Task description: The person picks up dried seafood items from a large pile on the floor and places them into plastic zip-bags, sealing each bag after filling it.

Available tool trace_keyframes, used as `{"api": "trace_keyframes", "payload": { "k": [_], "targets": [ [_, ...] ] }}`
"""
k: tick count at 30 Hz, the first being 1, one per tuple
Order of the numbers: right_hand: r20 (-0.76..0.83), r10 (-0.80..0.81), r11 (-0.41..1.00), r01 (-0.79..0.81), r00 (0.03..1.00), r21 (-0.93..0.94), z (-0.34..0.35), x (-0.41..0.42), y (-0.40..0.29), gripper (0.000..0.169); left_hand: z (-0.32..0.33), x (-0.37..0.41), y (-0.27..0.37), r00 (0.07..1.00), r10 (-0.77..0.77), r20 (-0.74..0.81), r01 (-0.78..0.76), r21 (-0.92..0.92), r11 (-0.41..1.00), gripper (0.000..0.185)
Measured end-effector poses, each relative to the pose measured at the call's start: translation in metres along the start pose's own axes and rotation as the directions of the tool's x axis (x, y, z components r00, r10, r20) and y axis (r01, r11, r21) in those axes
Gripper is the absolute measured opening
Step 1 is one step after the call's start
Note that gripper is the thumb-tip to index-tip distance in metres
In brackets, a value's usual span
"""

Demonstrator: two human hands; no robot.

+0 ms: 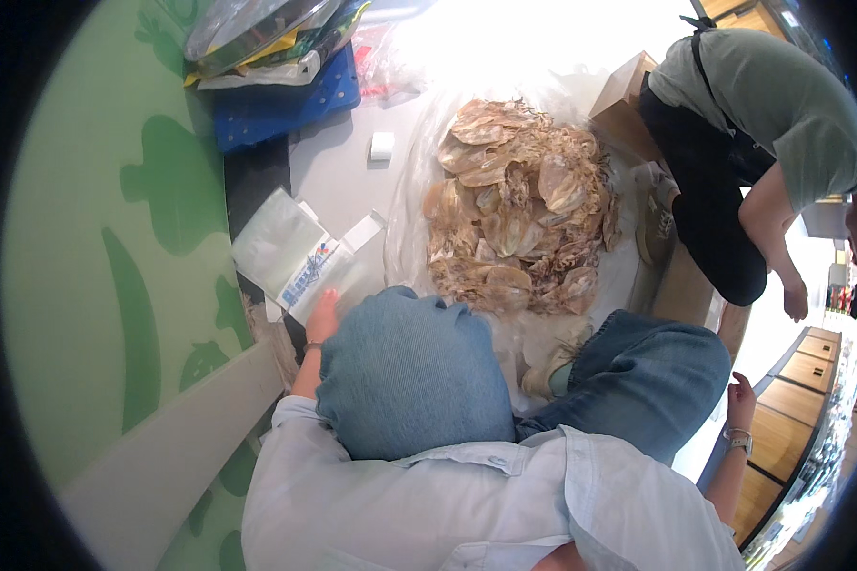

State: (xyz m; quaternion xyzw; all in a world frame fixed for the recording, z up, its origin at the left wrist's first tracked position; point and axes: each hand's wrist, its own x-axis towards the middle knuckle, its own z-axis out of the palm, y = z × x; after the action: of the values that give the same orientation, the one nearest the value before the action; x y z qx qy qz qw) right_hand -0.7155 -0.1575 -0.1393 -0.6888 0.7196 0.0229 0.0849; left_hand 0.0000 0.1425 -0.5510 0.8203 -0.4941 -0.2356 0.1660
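Note:
My left hand (321, 317) reaches past my bent left knee. Its fingertips touch the edge of some clear plastic bags (261, 246) with a printed white band; whether they grip it is hard to see. My right hand (740, 403) hangs beyond my right knee, fingers loosely curled and apart, with nothing visible in it. In front of my knees lies a broad pile of flat, brown dried squid (510, 221). Under and around the pile spreads a large clear plastic sheet or bag (407, 207).
A small white roll (381, 146) stands on the pale floor. Packaged goods (271, 43) rest on a blue plastic crate (289, 107) by the green wall (78, 214). At the right, another person (750, 114) bends beside a cardboard box (625, 103). Wooden drawers (782, 428) stand farther right.

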Motion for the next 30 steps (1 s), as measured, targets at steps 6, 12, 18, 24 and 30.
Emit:
{"api": "trace_keyframes", "payload": {
  "k": [6,12,18,24,30],
  "targets": [
    [-0.009,-0.025,0.999,0.025,1.000,-0.047,0.001,-0.006,-0.014,0.026,-0.042,0.044,0.021,0.916,-0.394,0.077,0.386,0.097,0.917,0.020],
    [0.014,0.028,1.000,-0.028,1.000,-0.010,0.001,-0.005,-0.040,0.024,-0.062,0.044,0.015,0.907,-0.407,0.113,0.407,0.023,0.913,0.014],
    [-0.024,-0.006,1.000,0.006,1.000,0.013,0.011,-0.010,-0.003,0.026,-0.084,0.030,0.061,0.906,-0.417,0.071,0.410,0.096,0.907,0.014],
    [-0.124,-0.023,0.999,0.029,0.992,0.046,0.006,-0.009,-0.054,0.023,-0.069,0.010,0.029,0.928,-0.358,0.102,0.356,0.039,0.934,0.013],
    [-0.293,-0.099,0.965,0.164,0.951,0.205,0.006,-0.004,-0.083,0.022,-0.104,-0.019,0.072,0.949,-0.313,0.039,0.313,0.025,0.950,0.013]
  ]
}}
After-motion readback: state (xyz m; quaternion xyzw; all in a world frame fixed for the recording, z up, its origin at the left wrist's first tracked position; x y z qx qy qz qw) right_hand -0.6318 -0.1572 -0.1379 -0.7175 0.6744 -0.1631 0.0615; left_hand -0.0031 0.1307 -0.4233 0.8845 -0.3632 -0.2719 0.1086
